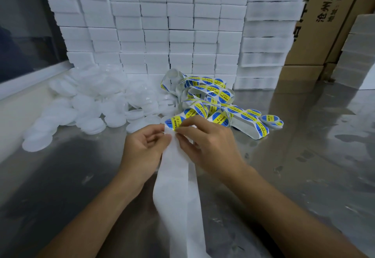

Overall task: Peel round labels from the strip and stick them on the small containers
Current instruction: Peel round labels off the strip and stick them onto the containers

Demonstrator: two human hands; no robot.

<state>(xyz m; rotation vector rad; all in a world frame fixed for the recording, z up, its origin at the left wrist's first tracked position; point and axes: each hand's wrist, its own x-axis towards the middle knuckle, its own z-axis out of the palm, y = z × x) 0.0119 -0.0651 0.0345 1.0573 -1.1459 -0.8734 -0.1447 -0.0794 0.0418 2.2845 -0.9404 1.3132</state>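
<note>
Near the middle of the worktop (81, 176), the left hand (145, 146) pinches the white strip (176, 186). The right hand (209, 142) pinches a round label (174, 121) at the strip's top. White containers (91, 105) lie heaped at the back left. One labelled container (271, 120) sits right of the tangled labels (209, 99). White boxes (162, 24) are stacked behind.

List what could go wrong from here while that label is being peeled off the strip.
1. Both hands, the left hand and the right hand, pinch close around one round label; it might crease or stick to a finger.
2. The label strip lies in a tangled heap; pulling may knot it or drag it.
3. The labelled containers lie right beside the heap's tail; a tug could knock them away.
</note>
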